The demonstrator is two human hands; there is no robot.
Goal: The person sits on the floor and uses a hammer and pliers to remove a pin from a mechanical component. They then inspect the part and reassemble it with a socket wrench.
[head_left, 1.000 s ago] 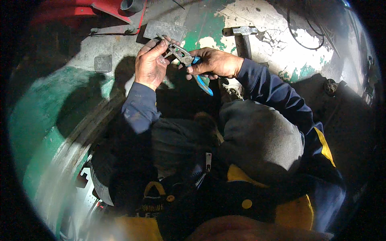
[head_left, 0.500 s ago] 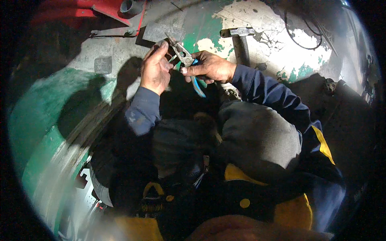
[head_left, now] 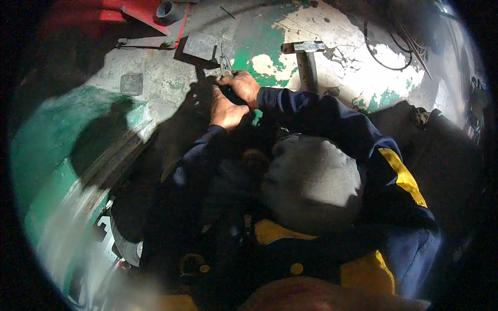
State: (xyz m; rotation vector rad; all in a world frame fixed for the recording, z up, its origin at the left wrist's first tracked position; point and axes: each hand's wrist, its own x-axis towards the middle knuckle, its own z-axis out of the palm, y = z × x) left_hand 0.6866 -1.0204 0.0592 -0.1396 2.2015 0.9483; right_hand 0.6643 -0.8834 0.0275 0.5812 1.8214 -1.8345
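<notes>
My right hand is wrapped around a pair of pliers, whose pale metal jaws point away from me beside a flat grey metal plate. The fingers and shadow hide the plier handles. Just below and to the left, my left hand is curled, close against the right one. Deep shadow between the hands hides what its fingers grip.
A hammer lies on the worn, paint-flaked floor to the right. A small grey block sits on the left. A red metal frame with a short pipe stands far left. A looped cable lies far right.
The pliers have moved away from me and now point more straight ahead, beside the plate. My left hand has shifted right and nearer, below the right hand, and has curled in.
</notes>
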